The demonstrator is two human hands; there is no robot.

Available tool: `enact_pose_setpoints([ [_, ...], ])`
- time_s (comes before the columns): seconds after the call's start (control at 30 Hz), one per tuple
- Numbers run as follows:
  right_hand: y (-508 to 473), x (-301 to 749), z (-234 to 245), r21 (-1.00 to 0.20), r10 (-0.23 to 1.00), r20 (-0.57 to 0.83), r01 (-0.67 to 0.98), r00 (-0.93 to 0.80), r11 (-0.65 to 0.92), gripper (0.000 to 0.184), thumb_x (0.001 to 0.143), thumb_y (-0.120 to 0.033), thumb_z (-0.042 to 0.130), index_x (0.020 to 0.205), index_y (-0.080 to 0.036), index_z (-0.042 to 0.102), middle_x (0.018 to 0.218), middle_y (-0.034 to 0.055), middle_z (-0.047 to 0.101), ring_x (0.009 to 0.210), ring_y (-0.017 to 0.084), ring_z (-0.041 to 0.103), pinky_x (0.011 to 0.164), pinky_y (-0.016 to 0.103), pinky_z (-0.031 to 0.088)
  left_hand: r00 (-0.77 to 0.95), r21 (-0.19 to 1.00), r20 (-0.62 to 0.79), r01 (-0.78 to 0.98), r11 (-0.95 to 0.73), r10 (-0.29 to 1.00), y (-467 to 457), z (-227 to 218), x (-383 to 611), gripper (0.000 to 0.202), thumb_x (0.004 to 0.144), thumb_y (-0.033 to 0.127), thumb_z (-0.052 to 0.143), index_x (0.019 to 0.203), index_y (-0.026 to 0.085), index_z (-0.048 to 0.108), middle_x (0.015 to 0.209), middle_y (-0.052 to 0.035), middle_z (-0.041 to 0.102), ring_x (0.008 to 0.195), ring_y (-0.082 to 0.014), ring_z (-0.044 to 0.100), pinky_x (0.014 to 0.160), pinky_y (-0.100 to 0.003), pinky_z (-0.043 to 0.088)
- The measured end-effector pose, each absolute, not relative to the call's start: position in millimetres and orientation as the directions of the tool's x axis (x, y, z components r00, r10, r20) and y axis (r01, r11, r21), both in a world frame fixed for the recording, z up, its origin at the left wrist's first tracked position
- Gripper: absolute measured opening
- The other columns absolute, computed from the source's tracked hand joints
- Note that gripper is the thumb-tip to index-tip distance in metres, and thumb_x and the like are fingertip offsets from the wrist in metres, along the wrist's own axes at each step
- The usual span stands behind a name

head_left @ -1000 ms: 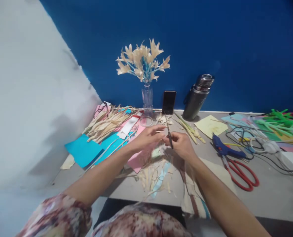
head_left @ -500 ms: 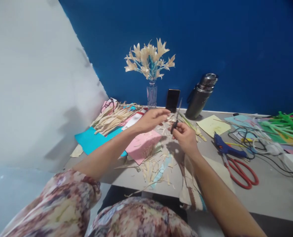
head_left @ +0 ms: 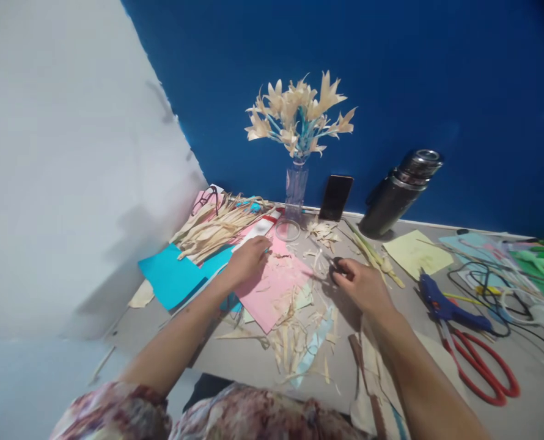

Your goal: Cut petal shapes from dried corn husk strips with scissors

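Note:
My right hand [head_left: 361, 282] is closed round the black handles of small scissors [head_left: 335, 269], whose blades point away to the upper left, over the table. My left hand [head_left: 248, 263] is low over the left edge of the pink paper [head_left: 279, 293]. Its fingers are curled together, and whatever they may hold is hidden, though a tiny teal spot shows at the fingertips. Cut husk scraps [head_left: 286, 345] lie about the pink paper, and a clear tape roll [head_left: 288, 230] is just beyond my left hand.
Behind stand a vase [head_left: 296, 190] of husk flowers [head_left: 302, 113], a phone [head_left: 337, 197] and a dark flask [head_left: 403, 192]. Dried husks [head_left: 217, 229] and blue paper [head_left: 171, 278] lie left. A blue glue gun [head_left: 450, 308], red-handled scissors [head_left: 483, 366] and cables [head_left: 478, 278] are right.
My left hand has come down and left from beside the small scissors to the pink paper, its fingers curling. My right hand has lowered the scissors. The view has shifted.

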State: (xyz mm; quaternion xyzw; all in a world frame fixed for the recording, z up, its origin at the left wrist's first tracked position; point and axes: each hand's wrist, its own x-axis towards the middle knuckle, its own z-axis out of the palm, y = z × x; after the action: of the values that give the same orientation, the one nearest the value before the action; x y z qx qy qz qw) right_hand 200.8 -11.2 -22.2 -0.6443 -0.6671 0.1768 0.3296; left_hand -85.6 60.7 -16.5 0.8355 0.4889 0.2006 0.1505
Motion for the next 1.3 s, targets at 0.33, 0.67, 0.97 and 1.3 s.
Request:
enact_pose_setpoints([
  [0.33,-8.7,191.2,-26.0,-0.918,0.995,0.008,0.395,0.095,-0.030,0.018,0.069,-0.035,0.071,0.078,-0.021,0.068,0.070,0.0029,0.069,0.060,0.020,0.059,0.057,0.029,0.042,0.430,0.364,0.371,0.748,-0.554,0.823,49.1,-18.2,-79.4,0.017,0.087,0.019,0.048,0.083,0.019,0.064,0.092,-0.0092,0.063,0.091,-0.0212,0.057,0.076,-0.033,0.046],
  [0.67,-31.5,141.8,-6.1,-0.843,0.963,-0.218,-0.467,-0.155,-0.266,0.039,0.055,-0.036,0.085,0.083,-0.018,0.063,0.072,0.0001,0.062,0.058,0.014,0.057,0.059,0.027,0.046,0.426,0.446,0.640,0.473,-0.760,0.640,5.2,-1.6,-40.4,0.013,0.082,0.021,0.056,0.079,0.025,0.068,0.083,-0.0086,0.071,0.083,-0.0205,0.062,0.077,-0.037,0.048],
  [0.97,-31.2,158.2,-4.4,-0.989,0.995,-0.096,-0.112,-0.010,-0.096,0.029,0.057,-0.028,0.081,0.079,-0.019,0.063,0.071,-0.0008,0.060,0.062,0.014,0.053,0.059,0.025,0.045,0.366,0.976,-0.178,-0.055,0.212,0.913,3.8,7.0,-26.8,0.027,0.081,0.042,0.056,0.088,0.018,0.064,0.081,-0.0072,0.065,0.069,-0.0181,0.062,0.060,-0.030,0.050],
  [1.3,-27.8,158.0,-5.8,-0.970,0.991,-0.108,-0.207,-0.083,-0.123,0.034,0.057,-0.024,0.083,0.083,-0.019,0.062,0.078,-0.0006,0.063,0.068,0.014,0.059,0.063,0.025,0.048,0.471,0.779,-0.313,-0.368,0.507,0.824,-2.4,-4.9,-8.4,0.023,0.071,0.028,0.076,0.070,0.014,0.057,0.070,-0.0033,0.064,0.058,-0.0099,0.057,0.056,-0.020,0.044],
])
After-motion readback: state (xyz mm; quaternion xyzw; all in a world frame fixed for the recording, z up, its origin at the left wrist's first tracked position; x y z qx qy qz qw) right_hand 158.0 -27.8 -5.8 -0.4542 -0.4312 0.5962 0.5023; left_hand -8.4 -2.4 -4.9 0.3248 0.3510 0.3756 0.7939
